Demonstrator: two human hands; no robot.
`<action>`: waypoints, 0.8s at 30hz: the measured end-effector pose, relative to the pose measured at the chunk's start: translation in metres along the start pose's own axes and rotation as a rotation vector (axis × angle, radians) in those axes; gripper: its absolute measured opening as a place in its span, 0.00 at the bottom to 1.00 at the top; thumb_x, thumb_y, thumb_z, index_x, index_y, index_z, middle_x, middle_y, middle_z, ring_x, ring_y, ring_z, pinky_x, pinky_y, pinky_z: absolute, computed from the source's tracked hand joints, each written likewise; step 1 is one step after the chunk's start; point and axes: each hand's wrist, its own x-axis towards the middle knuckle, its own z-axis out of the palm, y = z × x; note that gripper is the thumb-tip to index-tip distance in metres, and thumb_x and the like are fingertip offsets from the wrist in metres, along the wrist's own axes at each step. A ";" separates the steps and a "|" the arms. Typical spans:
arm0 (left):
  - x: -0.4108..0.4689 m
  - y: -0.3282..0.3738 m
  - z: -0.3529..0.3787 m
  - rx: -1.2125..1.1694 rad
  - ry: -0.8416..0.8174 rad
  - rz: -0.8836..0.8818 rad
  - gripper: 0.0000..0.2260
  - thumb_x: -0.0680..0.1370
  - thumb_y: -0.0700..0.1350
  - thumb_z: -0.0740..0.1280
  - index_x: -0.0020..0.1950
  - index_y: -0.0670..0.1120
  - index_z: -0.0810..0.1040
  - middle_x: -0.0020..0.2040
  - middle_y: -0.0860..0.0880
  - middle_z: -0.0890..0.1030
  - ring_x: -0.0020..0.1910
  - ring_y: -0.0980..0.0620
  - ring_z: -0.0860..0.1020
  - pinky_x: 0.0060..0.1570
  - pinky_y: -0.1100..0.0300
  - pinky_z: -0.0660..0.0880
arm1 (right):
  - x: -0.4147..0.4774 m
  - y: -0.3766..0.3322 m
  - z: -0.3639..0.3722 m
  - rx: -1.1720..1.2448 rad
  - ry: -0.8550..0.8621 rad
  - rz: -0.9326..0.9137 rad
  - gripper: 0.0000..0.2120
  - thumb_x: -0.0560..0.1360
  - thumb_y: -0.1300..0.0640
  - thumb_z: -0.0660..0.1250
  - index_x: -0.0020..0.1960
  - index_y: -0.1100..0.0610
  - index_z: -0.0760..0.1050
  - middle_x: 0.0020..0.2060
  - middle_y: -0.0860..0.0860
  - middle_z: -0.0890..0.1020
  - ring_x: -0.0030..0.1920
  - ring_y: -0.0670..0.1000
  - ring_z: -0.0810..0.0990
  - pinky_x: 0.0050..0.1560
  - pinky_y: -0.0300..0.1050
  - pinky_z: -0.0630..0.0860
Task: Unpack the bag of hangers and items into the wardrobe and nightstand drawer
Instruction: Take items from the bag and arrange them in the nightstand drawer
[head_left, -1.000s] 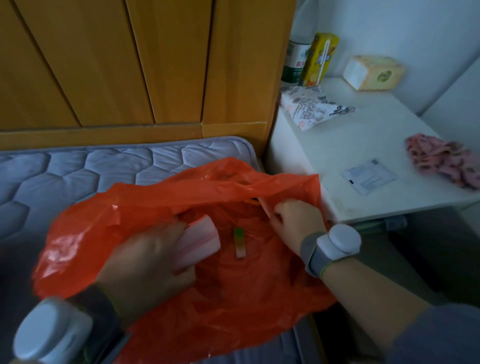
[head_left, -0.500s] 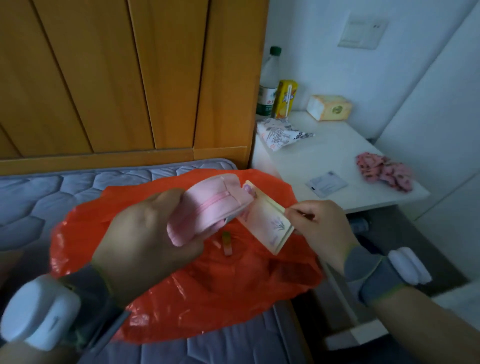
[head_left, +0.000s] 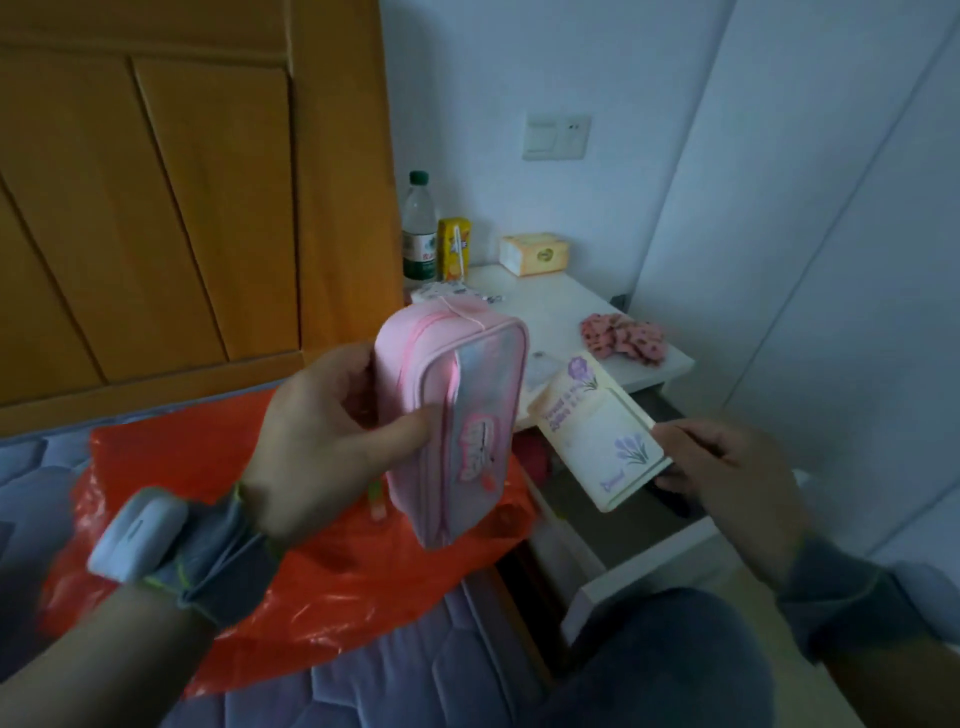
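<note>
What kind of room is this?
Most likely a bedroom: there's a quilted mattress with an orange bag on it, a wooden headboard, and a white nightstand beside it holding a water bottle.

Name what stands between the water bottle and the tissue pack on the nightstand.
In the head view, a yellow drink carton stands between the water bottle and the tissue pack, close beside the bottle.

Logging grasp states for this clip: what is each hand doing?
Left hand: closed on the pink pouch.
Right hand: closed on the cream card.
</note>
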 end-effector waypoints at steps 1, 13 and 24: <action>0.003 0.007 0.010 -0.019 -0.010 0.007 0.18 0.62 0.59 0.69 0.42 0.48 0.78 0.37 0.49 0.83 0.38 0.49 0.81 0.37 0.49 0.78 | -0.003 0.005 -0.014 0.013 0.037 0.020 0.07 0.76 0.58 0.65 0.47 0.58 0.82 0.42 0.52 0.85 0.41 0.51 0.84 0.35 0.35 0.80; 0.049 0.010 0.169 -0.334 -0.085 -0.278 0.13 0.65 0.49 0.72 0.44 0.42 0.82 0.40 0.42 0.84 0.38 0.46 0.81 0.40 0.47 0.80 | 0.001 0.062 -0.109 0.163 0.268 0.144 0.11 0.78 0.58 0.62 0.51 0.64 0.80 0.43 0.57 0.84 0.42 0.52 0.83 0.35 0.33 0.80; 0.067 -0.053 0.318 -0.523 -0.210 -0.726 0.13 0.74 0.44 0.69 0.57 0.41 0.78 0.50 0.44 0.82 0.47 0.45 0.81 0.50 0.50 0.79 | 0.035 0.144 -0.121 0.196 0.356 0.255 0.09 0.77 0.58 0.63 0.44 0.56 0.82 0.35 0.50 0.85 0.35 0.45 0.82 0.34 0.34 0.80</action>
